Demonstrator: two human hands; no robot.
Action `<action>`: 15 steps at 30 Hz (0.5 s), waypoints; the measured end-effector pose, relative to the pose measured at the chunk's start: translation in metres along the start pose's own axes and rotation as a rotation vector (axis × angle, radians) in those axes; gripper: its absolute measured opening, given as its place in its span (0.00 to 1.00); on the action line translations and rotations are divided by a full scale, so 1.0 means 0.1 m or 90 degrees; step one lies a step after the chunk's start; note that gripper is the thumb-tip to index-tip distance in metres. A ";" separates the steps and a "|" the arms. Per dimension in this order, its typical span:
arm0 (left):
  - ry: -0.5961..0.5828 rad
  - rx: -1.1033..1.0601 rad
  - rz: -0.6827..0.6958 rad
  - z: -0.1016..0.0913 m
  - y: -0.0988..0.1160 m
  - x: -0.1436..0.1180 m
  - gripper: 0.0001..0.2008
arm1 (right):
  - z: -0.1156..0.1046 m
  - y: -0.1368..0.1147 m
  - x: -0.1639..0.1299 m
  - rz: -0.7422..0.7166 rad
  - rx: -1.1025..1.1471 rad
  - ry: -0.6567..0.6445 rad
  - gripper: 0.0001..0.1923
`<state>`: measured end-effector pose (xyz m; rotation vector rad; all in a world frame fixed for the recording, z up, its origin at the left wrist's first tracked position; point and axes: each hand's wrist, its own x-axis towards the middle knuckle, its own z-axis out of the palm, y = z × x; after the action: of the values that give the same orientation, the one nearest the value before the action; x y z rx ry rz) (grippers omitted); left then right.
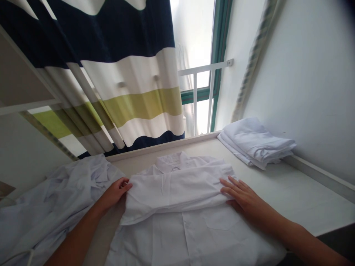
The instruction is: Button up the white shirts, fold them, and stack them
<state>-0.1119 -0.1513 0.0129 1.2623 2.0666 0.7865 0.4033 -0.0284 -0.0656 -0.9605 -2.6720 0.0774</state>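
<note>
A white collared shirt [205, 240] is laid out on the white surface with its collar away from me. Across its chest, just below the collar, lies a folded white band of cloth [180, 188], perhaps a sleeve. My left hand [119, 189] has its fingers curled and pinches the left end of this band. My right hand [237, 192] rests on the band's right end, its fingers stretched out and lying on the cloth. Below that hand a chest pocket [223, 221] shows on the shirt front.
Crumpled white garments [69, 192] are heaped at the left. A stack of folded white clothes [255, 142] lies at the back right by the wall. Behind the surface hang striped curtains [133, 81], beside a white railing [203, 69] and a green-framed window [219, 40].
</note>
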 end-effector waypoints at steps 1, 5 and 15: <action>0.003 -0.043 -0.024 -0.01 0.01 0.00 0.25 | -0.01 0.01 0.02 0.003 -0.003 -0.003 0.16; 0.067 -0.200 -0.140 -0.02 0.00 0.03 0.18 | -0.06 0.00 0.10 -0.005 -0.015 0.001 0.20; 0.059 -0.111 -0.138 0.06 -0.04 0.13 0.28 | -0.04 0.06 0.11 0.028 -0.022 0.006 0.18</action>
<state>-0.1146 -0.1396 0.0038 0.9070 2.1129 0.9153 0.4002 -0.0168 -0.0597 -1.0276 -2.6521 0.0361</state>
